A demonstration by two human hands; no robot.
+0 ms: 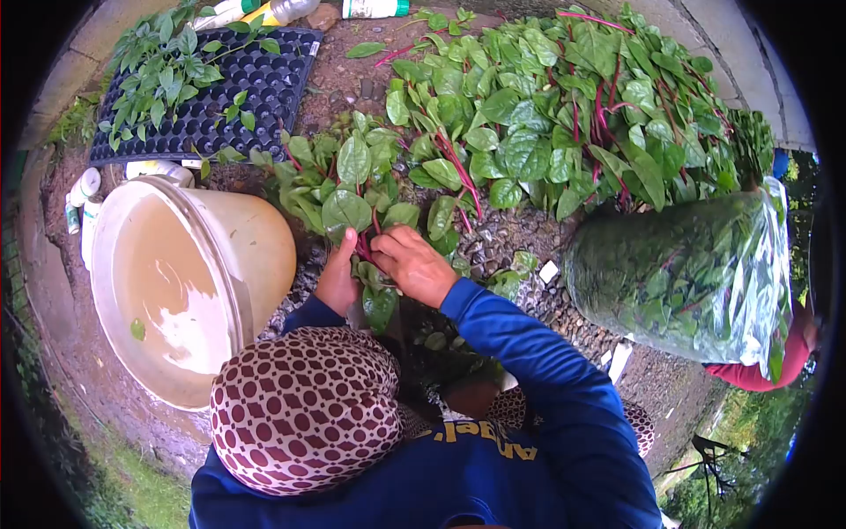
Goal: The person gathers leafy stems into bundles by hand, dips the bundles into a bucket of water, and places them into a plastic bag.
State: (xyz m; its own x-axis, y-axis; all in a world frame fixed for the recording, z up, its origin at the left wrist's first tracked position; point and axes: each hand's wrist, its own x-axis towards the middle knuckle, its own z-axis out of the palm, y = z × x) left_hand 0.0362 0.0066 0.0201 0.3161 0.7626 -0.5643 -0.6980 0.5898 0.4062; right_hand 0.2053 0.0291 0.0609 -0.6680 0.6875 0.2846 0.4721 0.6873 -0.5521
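In front of my knees, both hands are closed around the stems of a bunch of red-stemmed Malabar spinach [346, 212]. My left hand [337, 275] grips it from the left, thumb pointing up along the stems. The fingers of my right hand [412, 264] curl in from the right and pinch at the same stems. Some leaves hang below the hands, and the stem ends are hidden. Beyond my right hand, a large heap of Malabar spinach [529, 145] lies on the gravel, its red stems showing among broad green leaves.
A pale bucket [269, 251] of murky water stands at left. Behind it, a black seedling tray [264, 75] bears leafy sprigs. A clear plastic bag [679, 264] packed with greens lies at right, near another person's red sleeve [753, 375]. Bottles [374, 8] lie at the back.
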